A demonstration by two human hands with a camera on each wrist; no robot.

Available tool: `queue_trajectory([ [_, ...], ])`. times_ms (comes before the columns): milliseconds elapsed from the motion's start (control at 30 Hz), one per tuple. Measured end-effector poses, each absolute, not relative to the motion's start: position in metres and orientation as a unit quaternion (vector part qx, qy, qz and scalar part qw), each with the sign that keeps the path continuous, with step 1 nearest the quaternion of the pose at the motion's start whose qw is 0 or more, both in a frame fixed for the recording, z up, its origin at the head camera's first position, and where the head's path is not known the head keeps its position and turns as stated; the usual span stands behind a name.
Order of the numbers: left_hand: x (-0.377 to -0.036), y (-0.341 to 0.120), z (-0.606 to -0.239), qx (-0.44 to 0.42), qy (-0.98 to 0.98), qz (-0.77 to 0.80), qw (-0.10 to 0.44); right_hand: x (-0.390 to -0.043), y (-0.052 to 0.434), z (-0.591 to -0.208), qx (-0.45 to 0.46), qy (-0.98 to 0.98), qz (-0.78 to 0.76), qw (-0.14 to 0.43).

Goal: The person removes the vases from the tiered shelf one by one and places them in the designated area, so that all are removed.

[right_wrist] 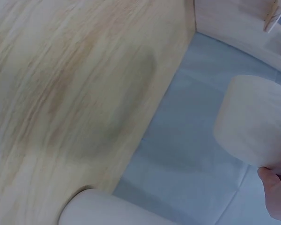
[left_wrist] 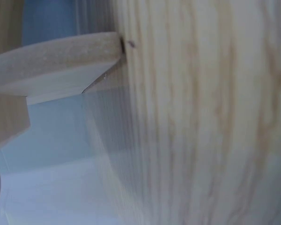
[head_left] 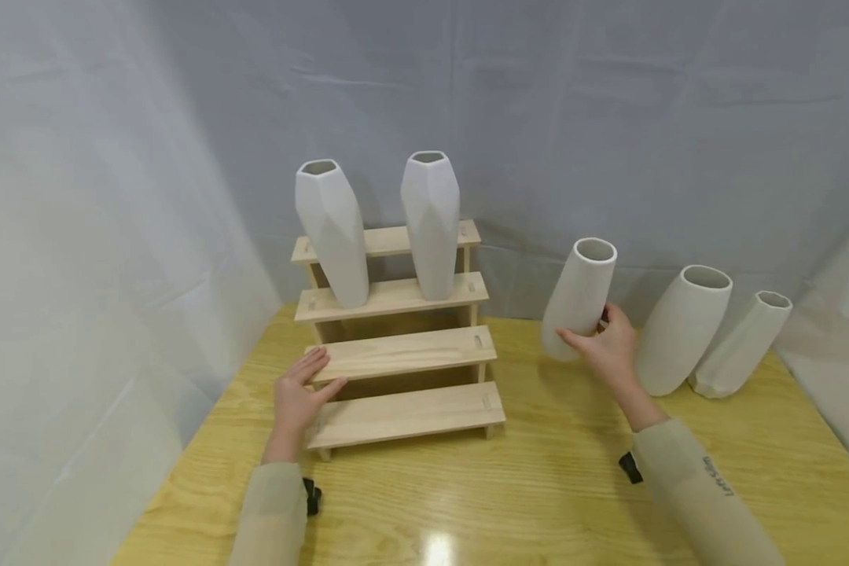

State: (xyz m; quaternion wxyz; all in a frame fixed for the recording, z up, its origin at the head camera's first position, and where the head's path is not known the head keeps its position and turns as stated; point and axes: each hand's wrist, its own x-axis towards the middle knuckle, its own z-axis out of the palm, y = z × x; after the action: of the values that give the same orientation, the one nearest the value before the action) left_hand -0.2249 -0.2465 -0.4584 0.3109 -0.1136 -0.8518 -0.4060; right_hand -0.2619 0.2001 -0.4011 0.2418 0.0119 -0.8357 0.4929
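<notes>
My right hand grips a tall white vase by its lower part, thumb in front and fingers behind. In the right wrist view the base of this vase is raised off the table, and its shadow falls on the wood. My left hand rests on the left end of a wooden stepped stand, thumb spread apart from the fingers. Only a sliver of that hand shows in the left wrist view, beside the stand's edge. Two faceted white vases, one left and one right, stand upright on an upper step.
On the table, right of my right hand, stand a wide smooth white vase and a narrower faceted one. A grey-white cloth hangs behind the table and along its sides. The two lower steps carry no vases.
</notes>
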Motion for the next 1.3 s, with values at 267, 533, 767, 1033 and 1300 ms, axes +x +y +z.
queue_trajectory([
  [267, -0.226, -0.248, -0.457, -0.113, -0.857, -0.395, 0.312, -0.267, 0.21, -0.414, -0.005, -0.854, 0.468, 0.225],
  [533, -0.226, -0.247, -0.456, -0.111, -0.856, -0.394, 0.314, -0.272, 0.217, -0.426, -0.004, -0.875, 0.425, 0.231],
  [767, -0.226, -0.247, -0.456, -0.108, -0.857, -0.397, 0.308, -0.275, 0.223, -0.438, -0.019, -0.884, 0.418, 0.21],
  [1033, -0.224, -0.246, -0.456, -0.109, -0.855, -0.402, 0.309, -0.278, 0.226, -0.446, -0.035, -0.885, 0.414, 0.21],
  [1300, -0.225, -0.248, -0.458, -0.102, -0.86, -0.396, 0.304, -0.281, 0.229, -0.45, -0.04, -0.885, 0.413, 0.211],
])
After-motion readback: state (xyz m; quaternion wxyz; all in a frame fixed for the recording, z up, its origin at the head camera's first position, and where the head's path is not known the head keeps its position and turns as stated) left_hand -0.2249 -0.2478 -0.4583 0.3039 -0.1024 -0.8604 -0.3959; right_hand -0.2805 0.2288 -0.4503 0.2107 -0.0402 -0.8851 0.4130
